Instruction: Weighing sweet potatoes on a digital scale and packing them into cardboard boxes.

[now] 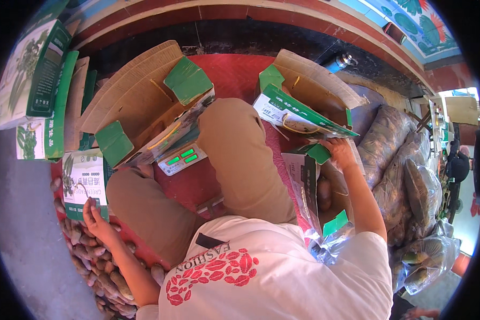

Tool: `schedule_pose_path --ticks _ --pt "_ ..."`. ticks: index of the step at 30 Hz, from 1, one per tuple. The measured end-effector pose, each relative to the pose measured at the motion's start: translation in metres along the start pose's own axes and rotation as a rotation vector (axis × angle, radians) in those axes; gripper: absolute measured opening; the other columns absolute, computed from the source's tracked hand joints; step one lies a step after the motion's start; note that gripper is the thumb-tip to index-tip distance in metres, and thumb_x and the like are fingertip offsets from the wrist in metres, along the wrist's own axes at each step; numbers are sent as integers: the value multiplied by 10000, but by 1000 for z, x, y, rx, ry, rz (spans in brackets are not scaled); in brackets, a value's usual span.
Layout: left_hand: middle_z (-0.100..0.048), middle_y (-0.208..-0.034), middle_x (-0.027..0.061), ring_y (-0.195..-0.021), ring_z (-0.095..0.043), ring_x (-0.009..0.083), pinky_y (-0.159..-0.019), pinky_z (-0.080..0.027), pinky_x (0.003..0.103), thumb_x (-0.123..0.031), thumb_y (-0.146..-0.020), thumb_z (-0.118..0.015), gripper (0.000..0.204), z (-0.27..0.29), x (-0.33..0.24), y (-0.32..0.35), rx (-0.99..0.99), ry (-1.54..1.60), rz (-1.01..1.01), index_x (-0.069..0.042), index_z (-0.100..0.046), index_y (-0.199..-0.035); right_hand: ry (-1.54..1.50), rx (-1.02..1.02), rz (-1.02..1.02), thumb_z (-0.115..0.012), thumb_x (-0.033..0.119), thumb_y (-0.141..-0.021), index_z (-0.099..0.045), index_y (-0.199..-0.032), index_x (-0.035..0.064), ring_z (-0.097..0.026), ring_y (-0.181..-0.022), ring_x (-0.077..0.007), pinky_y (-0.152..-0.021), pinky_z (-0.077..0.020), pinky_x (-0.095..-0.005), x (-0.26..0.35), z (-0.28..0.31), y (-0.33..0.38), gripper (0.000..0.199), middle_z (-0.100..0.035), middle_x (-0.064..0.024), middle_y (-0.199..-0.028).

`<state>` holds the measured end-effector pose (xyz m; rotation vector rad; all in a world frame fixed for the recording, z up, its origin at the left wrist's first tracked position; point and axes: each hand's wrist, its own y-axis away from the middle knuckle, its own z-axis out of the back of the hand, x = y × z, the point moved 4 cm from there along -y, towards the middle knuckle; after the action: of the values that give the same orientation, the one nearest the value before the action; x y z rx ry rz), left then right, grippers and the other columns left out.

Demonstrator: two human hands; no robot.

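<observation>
Two bare hands reach out to opposite sides as we sit on a red mat (229,74). Our left hand (95,216) stretches down and outward, fingers loosely curled with the tips resting on the lower edge of a flat white-and-green printed cardboard box (83,178); we cannot tell whether the fingers pinch it or only touch it. Just below and behind those fingers lies a heap of brown, oblong sweet potatoes (98,266) on the ground. Our right hand (340,152) rests on the green flap (319,153) of an open green-and-white carton (314,192), fingers bent over the flap's edge in a light grip. Beneath those fingers, inside the carton, one brown tuber (324,193) shows. Beyond the right fingertips stands another open cardboard carton (304,90). Between the hands, past our knees in tan trousers, a small scale with a green lit display (182,158) sits under a third open carton (144,101). Farther right of the right hand, clear plastic bags of produce (400,160) are piled.
</observation>
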<state>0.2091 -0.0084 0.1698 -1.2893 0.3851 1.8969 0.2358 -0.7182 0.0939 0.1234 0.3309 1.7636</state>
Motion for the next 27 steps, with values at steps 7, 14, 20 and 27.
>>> schedule_pose_path --ticks 7,14,20,27 --pt "-535 -1221 128 -1127 -516 218 -937 -386 340 -141 -935 -449 297 -4 -17 -5 4 46 -22 -1 -490 -1194 -165 -178 -140 -674 184 -702 -579 -977 84 -536 -943 -308 -807 -437 -394 -7 43 -6 307 -566 -112 -999" --pt "-532 -1229 124 -1137 -509 220 -960 -369 344 -135 -935 -447 298 2 -17 -5 -11 81 -11 -3 -483 -1200 -156 -464 -243 -723 143 -658 -528 -1094 88 -511 -1019 -315 -859 -414 -389 -6 65 33 481 -549 -121 -1085" --pt "-530 -1230 128 -1135 -508 219 -948 -386 347 -139 -937 -444 295 5 -11 -6 -19 113 10 -7 -484 -1198 -274 -321 -832 -707 137 -686 -490 -1213 56 -545 -1014 -343 -858 -441 -400 -50 22 85 576 -580 -178 -1090" --pt "-542 -1199 132 -1102 -524 216 -929 -409 344 -91 -939 -403 263 -7 -59 -18 -50 159 -117 14 -503 -1158 -666 -58 -986 -725 236 -699 -648 -956 -19 -629 -710 -233 -655 -487 -345 -142 -133 189 371 -667 -137 -794"
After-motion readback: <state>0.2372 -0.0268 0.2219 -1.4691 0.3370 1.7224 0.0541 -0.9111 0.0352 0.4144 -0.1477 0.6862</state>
